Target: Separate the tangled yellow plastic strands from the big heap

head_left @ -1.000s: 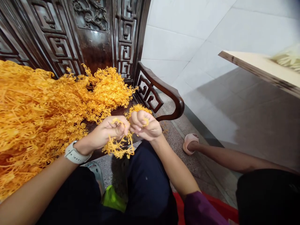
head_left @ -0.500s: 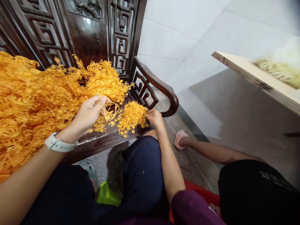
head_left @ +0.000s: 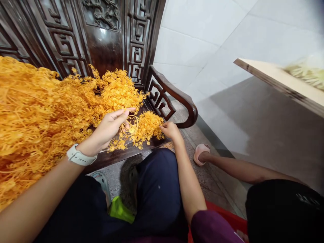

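Observation:
My left hand (head_left: 111,128), with a pale watch strap on its wrist, pinches an orange plastic flower sprig (head_left: 135,120). Thin looped stems hang from its fingers over the dark wooden bench seat (head_left: 116,157). Just right of it lies a small heap of orange plastic flower pieces (head_left: 150,124). At that heap's right edge is my right hand (head_left: 171,131), its thumb and fingertips pressed together on an orange piece at the rim. A large mass of the same orange plastic sprigs (head_left: 55,111) covers the bench to the left.
The bench has a carved back (head_left: 103,50) and a curved armrest (head_left: 184,101) beyond my right hand. A wooden board (head_left: 273,76) with pale yellow material stands at the upper right. Another person's leg (head_left: 233,167) in a pink slipper is at the right. Something bright green (head_left: 121,210) lies between my legs.
My left hand has moved right with the sprig, closer to the small heap. My right hand stays at the heap's edge. The whole view has shifted slightly.

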Demonstrator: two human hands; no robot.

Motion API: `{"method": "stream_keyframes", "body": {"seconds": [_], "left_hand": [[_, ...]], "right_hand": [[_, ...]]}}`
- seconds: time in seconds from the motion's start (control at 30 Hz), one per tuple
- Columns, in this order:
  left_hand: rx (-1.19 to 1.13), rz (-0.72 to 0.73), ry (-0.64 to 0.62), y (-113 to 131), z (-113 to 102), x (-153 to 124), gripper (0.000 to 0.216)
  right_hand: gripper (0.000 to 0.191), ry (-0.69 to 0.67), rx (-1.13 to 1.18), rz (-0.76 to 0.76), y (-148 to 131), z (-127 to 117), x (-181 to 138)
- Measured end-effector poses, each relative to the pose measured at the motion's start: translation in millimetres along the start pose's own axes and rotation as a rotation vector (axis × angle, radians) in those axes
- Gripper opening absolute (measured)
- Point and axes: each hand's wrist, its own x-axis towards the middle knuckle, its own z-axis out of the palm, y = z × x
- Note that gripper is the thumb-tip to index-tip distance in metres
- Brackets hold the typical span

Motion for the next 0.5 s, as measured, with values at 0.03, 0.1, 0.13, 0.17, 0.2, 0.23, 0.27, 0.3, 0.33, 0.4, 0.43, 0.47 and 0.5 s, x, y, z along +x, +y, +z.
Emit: {"method": "stream_keyframes", "body": {"seconds": [0.03, 0.1, 0.13, 0.17, 0.2, 0.23, 0.27, 0.3, 0.33, 0.4, 0.43, 0.47, 0.5], "left_hand": [[-0.025, -0.009, -0.012, 1, 1, -2, 0.041], [-0.067, -0.018, -0.03, 3, 1, -4, 0.042], [-0.08, -0.022, -0.038, 4, 2, -5, 0.042], [-0.09, -0.031, -0.044, 4, 3, -6, 0.043], [-0.098, -0.044, -0.05, 4, 5, -7, 0.044], [-0.103, -0.058, -0.058, 4, 7, -8, 0.046], [-0.111, -0.065, -0.066, 5, 9, -9, 0.047], [-0.122, -0.064, -0.075, 5, 11, -9, 0.049], [-0.137, -0.057, -0.09, 5, 14, -10, 0.05], [-0.171, -0.036, -0.124, 6, 17, -11, 0.049], [-0.183, -0.029, -0.136, 6, 19, -12, 0.048], [-0.188, -0.027, -0.146, 6, 19, -12, 0.048], [-0.185, -0.03, -0.154, 5, 19, -13, 0.049]], "right_hand": [[0.021, 0.009, 0.019, -0.015, -3, -1, -2], [0.022, 0.061, 0.059, -0.054, -14, -8, -9], [0.025, 0.099, 0.098, -0.086, -23, -12, -15], [0.028, 0.142, 0.16, -0.136, -34, -17, -23], [0.034, 0.175, 0.224, -0.198, -48, -23, -34], [0.035, 0.223, 0.406, -0.315, -62, -27, -45], [0.033, 0.242, 0.569, -0.451, -77, -31, -58], [0.03, 0.217, 0.674, -0.586, -92, -33, -70], [0.028, 0.169, 0.722, -0.704, -105, -34, -81], [0.032, 0.126, 0.686, -0.832, -125, -32, -96], [0.034, 0.129, 0.655, -0.857, -130, -29, -99], [0.031, 0.136, 0.632, -0.863, -133, -26, -100], [0.026, 0.147, 0.627, -0.858, -134, -22, -99]]}}
